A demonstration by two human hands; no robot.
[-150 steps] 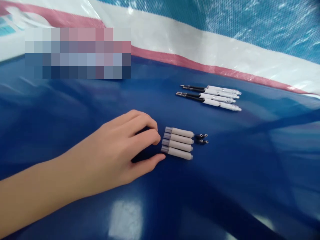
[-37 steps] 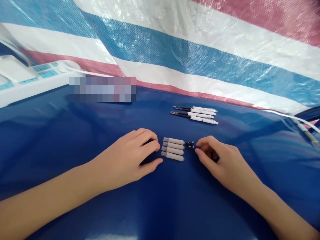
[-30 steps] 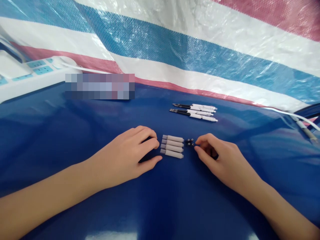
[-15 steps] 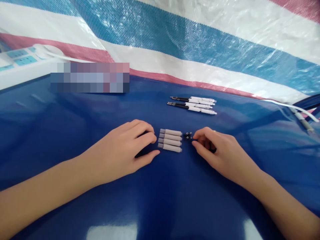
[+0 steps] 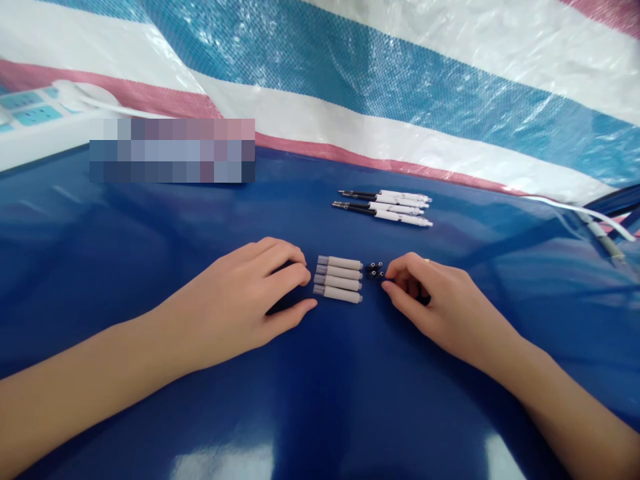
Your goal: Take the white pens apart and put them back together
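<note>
My left hand (image 5: pixel 255 290) rests on the glossy blue sheet (image 5: pixel 320 400), its curled fingertips just left of a row of several white pen barrels (image 5: pixel 339 280) with grey ends. The barrels lie side by side. To their right sit several tiny black pen parts (image 5: pixel 375 270), and my right hand (image 5: pixel 430 297) has its fingertips against them. Whether those fingers grip one cannot be seen. Farther back lie several assembled white-and-black pens (image 5: pixel 383 207), side by side and touching neither hand.
A striped blue, white and pink tarpaulin (image 5: pixel 400 100) rises behind the blue sheet. A white power strip (image 5: pixel 35 117) stands at the back left, a pixelated patch (image 5: pixel 173 151) covers part of the back edge, and a white cable (image 5: pixel 575 208) runs along the right.
My right hand has entered from the right since the oldest frame, reaching the tiny black parts. The view has shifted, while my left hand stays beside the barrels.
</note>
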